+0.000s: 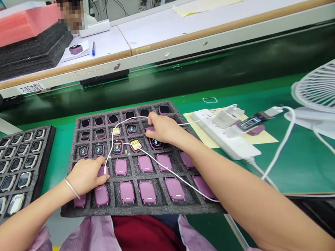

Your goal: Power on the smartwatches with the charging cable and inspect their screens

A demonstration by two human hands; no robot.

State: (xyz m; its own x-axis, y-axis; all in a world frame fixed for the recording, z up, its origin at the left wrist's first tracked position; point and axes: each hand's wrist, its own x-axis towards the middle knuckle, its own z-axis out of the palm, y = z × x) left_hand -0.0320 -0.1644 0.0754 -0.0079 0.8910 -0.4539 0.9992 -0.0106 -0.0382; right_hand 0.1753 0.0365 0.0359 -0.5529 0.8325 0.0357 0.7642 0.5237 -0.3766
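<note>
A dark foam tray (84, 209) in front of me holds several purple smartwatch bodies in pockets, some face up with lit screens (117, 147), others face down (147, 191). My left hand (86, 177) is closed on a purple watch (103, 170) in the tray's fourth row, where a white cable plug meets it. My right hand (163, 127) reaches to the upper right pockets and pinches another purple watch (149, 129). White charging cables (171, 171) run across the tray from both watches.
A second foam tray (46, 148) with watches lies at left. A white power strip (229, 140) with adapters and a watch sits at right on yellow paper, a white fan (326, 93) beyond it. A green conveyor belt runs behind; a person sits past the far bench.
</note>
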